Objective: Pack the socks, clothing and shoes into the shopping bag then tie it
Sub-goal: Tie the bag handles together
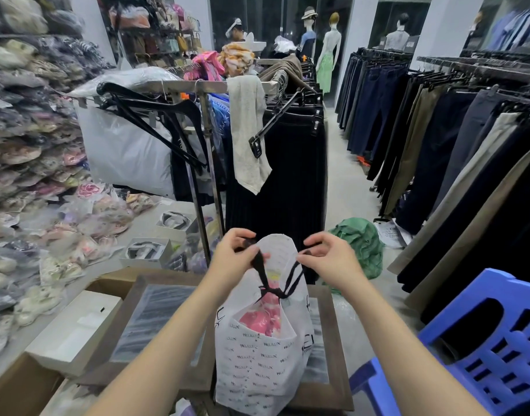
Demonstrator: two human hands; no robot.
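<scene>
Tying stage, head view. The shopping bag (pixel 259 364) stands upright on the bench (pixel 332 349), directly below and between the two hands, its long axis vertical and its white flap rising behind the fingers. Pink clothing (pixel 262 318) shows through the open mouth, so packing appears complete. The left hand (pixel 238 258) pinches one of the black straps (pixel 263 276) with curled fingers; the right hand (pixel 328 255) pinches the other. The hands are held apart at the same height, about equally near the bag. From each hand a strap runs downward and inward, and the two meet at a crossing (pixel 274 292) on the bag's midline just above the mouth. Whether that crossing is already a full knot cannot be told. The coming move probably turns on this geometry: drawing the hands outward would tighten the crossing down against the mouth.
</scene>
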